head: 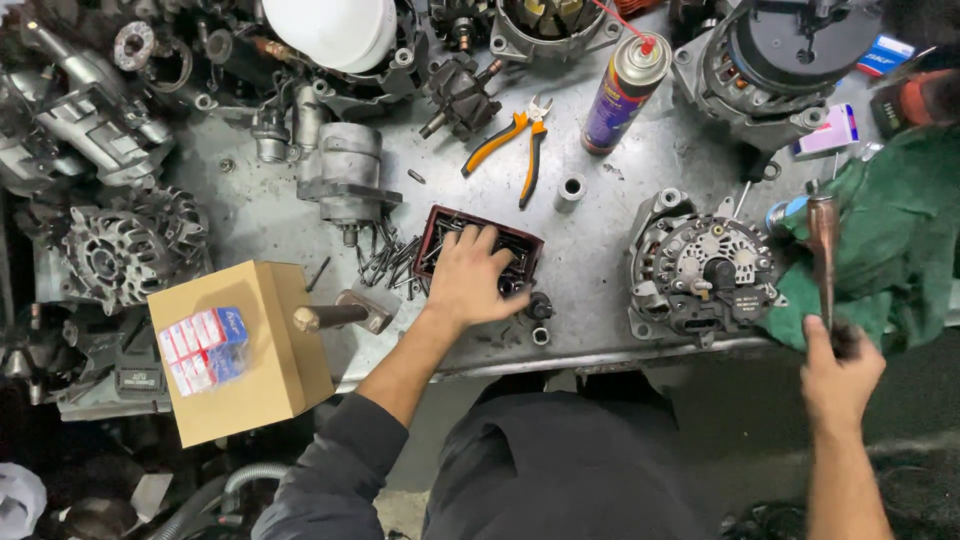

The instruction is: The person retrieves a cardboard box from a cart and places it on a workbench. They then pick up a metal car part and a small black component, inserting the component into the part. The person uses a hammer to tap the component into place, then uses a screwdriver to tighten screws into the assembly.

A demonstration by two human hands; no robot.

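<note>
My left hand [475, 275] reaches into a small dark red tray [440, 222] of screws and bolts at the middle of the metal bench, fingers spread over its contents. My right hand [838, 372] grips the dark handle of a brown-shafted tool [822, 245] that points away from me, over a green cloth [900, 230] at the bench's right end. An alternator [700, 265] lies between the two hands, its rear cover facing up.
Orange-handled pliers [515, 140], a spray can [622, 92] and a small metal sleeve [570, 190] lie behind the tray. A cardboard box [265, 350] with small cartons stands at left. Starter motors and alternator parts crowd the back and left. A white helmet [335, 30] sits at the back.
</note>
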